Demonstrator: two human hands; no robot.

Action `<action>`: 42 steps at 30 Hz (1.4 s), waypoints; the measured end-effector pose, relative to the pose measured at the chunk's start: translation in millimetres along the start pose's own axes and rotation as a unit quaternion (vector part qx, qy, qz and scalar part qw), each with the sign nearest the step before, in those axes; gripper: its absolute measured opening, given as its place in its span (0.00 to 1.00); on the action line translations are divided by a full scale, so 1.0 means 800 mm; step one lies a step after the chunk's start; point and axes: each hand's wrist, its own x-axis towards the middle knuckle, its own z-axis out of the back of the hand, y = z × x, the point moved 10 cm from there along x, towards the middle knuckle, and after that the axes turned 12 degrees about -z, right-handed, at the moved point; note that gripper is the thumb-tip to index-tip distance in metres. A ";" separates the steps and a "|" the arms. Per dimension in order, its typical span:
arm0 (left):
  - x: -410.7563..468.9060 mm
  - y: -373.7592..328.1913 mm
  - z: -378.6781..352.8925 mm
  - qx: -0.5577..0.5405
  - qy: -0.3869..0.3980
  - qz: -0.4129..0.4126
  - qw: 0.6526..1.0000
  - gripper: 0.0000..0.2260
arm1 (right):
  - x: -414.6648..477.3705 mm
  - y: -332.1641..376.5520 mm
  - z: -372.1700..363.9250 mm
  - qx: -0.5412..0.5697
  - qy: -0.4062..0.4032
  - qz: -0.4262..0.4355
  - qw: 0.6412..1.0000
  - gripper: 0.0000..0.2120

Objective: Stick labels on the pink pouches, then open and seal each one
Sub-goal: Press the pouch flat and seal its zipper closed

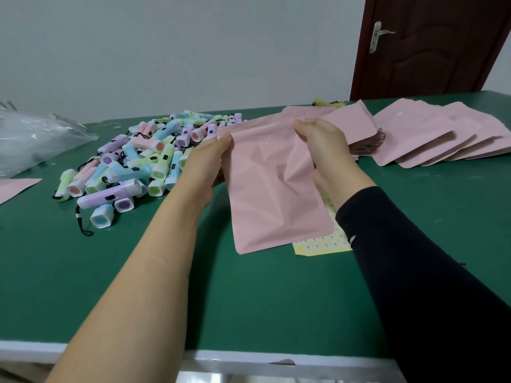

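Between left grip [210,156] and right grip [323,142], both pinching it, hangs pink pouch [272,189].

Soft even light, faint shadows, wide-angle edge distortion

1. Near half of the green table [154,294]: open surface up to the front edge
2. Left: heap of pastel torches [138,161] with loose cords, and a clear plastic bag [36,136] beyond it
3. Right rear: fanned pink pouches [431,139], with a bare strip in front of them
4. Centre: the held pouch [271,189] covers most of the label sheet [320,246]
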 end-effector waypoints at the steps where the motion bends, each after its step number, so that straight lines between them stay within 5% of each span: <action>1: 0.000 0.000 -0.001 -0.006 -0.002 0.001 1.000 0.06 | 0.001 -0.001 -0.001 0.004 0.005 -0.006 1.000 0.13; 8: -0.004 -0.003 -0.010 -0.025 0.022 -0.027 0.999 0.13 | -0.004 -0.006 -0.021 -0.022 0.072 -0.004 0.997 0.20; 16: -0.009 0.001 -0.013 -0.039 0.019 -0.001 0.999 0.12 | -0.008 -0.015 -0.030 -0.044 0.099 -0.023 0.994 0.08; 23: -0.008 0.007 -0.008 -0.036 0.015 0.015 0.999 0.12 | -0.003 -0.012 -0.035 -0.114 0.098 -0.010 0.989 0.22; 32: -0.004 0.014 -0.002 -0.029 -0.001 0.026 0.999 0.14 | 0.009 -0.020 -0.035 -0.140 0.103 -0.018 0.985 0.26; 38: -0.004 0.013 0.000 -0.034 0.003 0.024 0.999 0.11 | 0.018 -0.034 -0.035 -0.133 0.091 -0.047 0.986 0.18; 42: -0.003 0.008 0.009 -0.036 -0.027 0.019 0.999 0.09 | 0.014 -0.042 -0.048 -0.045 0.166 -0.081 0.982 0.12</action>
